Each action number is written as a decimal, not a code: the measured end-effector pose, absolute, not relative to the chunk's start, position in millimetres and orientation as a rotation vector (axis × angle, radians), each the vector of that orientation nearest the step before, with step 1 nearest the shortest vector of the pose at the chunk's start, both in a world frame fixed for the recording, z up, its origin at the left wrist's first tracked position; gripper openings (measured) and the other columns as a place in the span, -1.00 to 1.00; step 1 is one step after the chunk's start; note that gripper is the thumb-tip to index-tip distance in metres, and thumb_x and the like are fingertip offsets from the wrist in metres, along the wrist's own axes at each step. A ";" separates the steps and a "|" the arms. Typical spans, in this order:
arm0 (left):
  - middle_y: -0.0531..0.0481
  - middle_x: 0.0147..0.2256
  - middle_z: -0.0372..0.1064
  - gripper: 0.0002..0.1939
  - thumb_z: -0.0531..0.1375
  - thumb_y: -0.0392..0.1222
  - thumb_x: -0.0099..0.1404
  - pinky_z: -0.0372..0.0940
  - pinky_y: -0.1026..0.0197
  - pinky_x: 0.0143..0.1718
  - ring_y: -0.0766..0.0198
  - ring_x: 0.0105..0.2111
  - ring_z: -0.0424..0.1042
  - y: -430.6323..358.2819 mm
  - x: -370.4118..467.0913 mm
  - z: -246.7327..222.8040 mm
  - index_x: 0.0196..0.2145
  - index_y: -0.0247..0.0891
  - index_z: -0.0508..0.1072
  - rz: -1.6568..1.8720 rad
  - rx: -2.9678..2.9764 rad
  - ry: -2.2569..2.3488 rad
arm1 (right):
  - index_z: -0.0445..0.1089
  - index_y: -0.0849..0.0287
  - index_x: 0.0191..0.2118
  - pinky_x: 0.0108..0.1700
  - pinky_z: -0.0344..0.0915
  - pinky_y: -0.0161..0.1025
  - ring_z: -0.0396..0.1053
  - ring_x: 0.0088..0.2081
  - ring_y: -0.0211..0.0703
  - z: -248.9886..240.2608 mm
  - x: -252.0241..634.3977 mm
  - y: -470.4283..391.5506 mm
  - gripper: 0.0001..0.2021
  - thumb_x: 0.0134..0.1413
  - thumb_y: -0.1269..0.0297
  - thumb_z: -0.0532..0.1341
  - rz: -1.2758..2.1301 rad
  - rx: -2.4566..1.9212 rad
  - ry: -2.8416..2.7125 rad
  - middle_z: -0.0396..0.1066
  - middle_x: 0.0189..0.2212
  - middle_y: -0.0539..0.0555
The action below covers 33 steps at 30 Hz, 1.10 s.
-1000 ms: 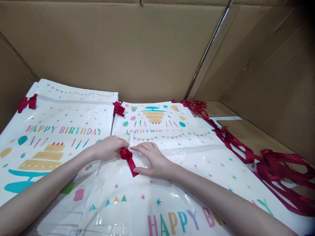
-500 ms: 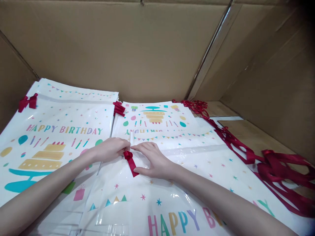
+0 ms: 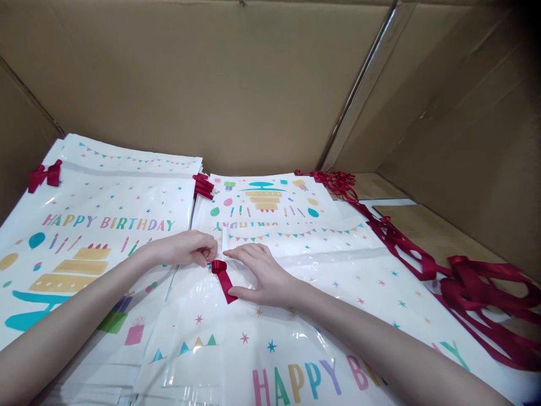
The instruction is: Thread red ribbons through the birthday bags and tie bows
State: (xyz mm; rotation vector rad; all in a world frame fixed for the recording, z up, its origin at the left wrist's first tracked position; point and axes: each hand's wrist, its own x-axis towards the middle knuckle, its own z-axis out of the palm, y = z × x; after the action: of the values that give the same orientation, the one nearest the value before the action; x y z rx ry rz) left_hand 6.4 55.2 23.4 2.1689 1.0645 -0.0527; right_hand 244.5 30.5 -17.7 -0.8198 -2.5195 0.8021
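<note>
A short piece of dark red ribbon (image 3: pixel 225 283), folded or knotted at its top, lies near the left edge of a glossy white birthday-print plastic bag (image 3: pixel 304 316). My left hand (image 3: pixel 190 248) is closed beside the ribbon's top, with thumb and fingers curled together. What they pinch, if anything, is hidden. On the other side, my right hand (image 3: pixel 262 276) lies flat on the bag with its fingers stretched out. The right thumb touches the lower part of the ribbon's tail.
A stack of similar birthday bags (image 3: pixel 118 192) lies to the left, with red ribbon bows (image 3: pixel 45 175) at its edges. Long loose red ribbons (image 3: pixel 486 293) trail along the right side. Cardboard walls (image 3: pixel 203 84) stand behind and at the sides.
My left hand has drawn slightly left, away from the ribbon's top, its fingers more tightly curled. My right hand stays in nearly the same place.
</note>
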 end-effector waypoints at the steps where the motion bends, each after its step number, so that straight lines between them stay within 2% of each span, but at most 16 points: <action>1: 0.06 -0.39 0.32 -0.89 0.05 -0.39 0.11 0.13 0.35 -0.39 0.34 -0.40 0.28 54.8 8.1 21.8 -0.42 -0.25 0.33 -0.033 2.198 1.057 | 0.17 0.11 0.12 0.14 -0.06 -0.02 0.16 0.06 -0.03 -17.2 244.4 30.5 -0.39 -0.05 0.07 0.30 0.804 -0.821 -2.520 0.29 -0.02 0.13; 4: 0.08 -0.39 0.34 -0.88 0.03 -0.39 0.15 0.11 0.34 -0.36 0.32 -0.37 0.29 54.1 13.7 15.8 -0.43 -0.24 0.32 0.038 2.285 1.080 | 0.18 0.09 0.12 0.13 -0.06 -0.02 0.16 0.05 -0.03 -15.9 243.9 30.1 -0.40 -0.05 0.09 0.30 0.807 -0.827 -2.520 0.29 -0.02 0.12; 7: 0.09 -0.42 0.34 -0.93 0.07 -0.30 0.20 0.08 0.33 -0.37 0.30 -0.38 0.30 54.1 17.9 7.7 -0.43 -0.23 0.32 0.113 2.317 1.151 | 0.17 0.08 0.12 0.13 -0.06 -0.03 0.16 0.05 -0.03 -15.2 243.6 29.7 -0.40 -0.05 0.11 0.30 0.815 -0.834 -2.523 0.29 -0.02 0.12; 15: 0.14 -0.54 0.21 -0.91 0.15 -0.18 0.19 0.02 0.35 -0.46 0.35 -0.48 0.22 55.0 21.6 -2.5 -0.44 -0.23 0.34 0.214 2.186 1.243 | 0.18 0.06 0.11 0.14 -0.06 -0.01 0.16 0.04 -0.03 -15.0 244.0 29.6 -0.42 -0.06 0.12 0.30 0.827 -0.836 -2.510 0.29 -0.03 0.10; 21: 0.11 -0.54 0.18 -0.75 0.13 -0.03 0.24 0.02 0.34 -0.47 0.36 -0.50 0.15 58.8 15.7 2.7 -0.36 -0.28 0.41 0.166 2.033 1.088 | 0.18 0.06 0.10 0.14 -0.07 -0.01 0.15 0.05 -0.03 -13.8 244.5 29.0 -0.44 -0.04 0.12 0.30 0.835 -0.831 -2.516 0.29 -0.02 0.10; 27: 0.11 -0.53 0.14 -0.72 0.24 -0.01 0.14 0.04 0.35 -0.50 0.38 -0.50 0.13 59.8 9.9 4.6 -0.31 -0.28 0.44 0.128 1.903 0.969 | 0.21 0.08 0.07 0.12 -0.03 -0.04 0.17 0.04 -0.05 -13.6 244.7 28.8 -0.47 -0.04 0.10 0.29 0.818 -0.822 -2.514 0.29 -0.03 0.11; 33: 0.09 -0.51 0.20 -0.75 0.16 -0.03 0.21 0.06 0.34 -0.48 0.37 -0.49 0.15 57.6 12.7 1.5 -0.33 -0.29 0.42 0.132 1.959 0.974 | 0.21 0.06 0.07 0.13 -0.05 -0.04 0.17 0.04 -0.04 -15.0 244.9 29.9 -0.47 -0.04 0.07 0.29 0.810 -0.811 -2.506 0.30 -0.03 0.10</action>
State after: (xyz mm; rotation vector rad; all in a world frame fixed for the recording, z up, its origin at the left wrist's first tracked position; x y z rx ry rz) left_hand 12.7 57.6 1.5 1.9587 0.9745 0.1323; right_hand 244.9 29.9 -15.0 -0.8106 -2.5065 0.8096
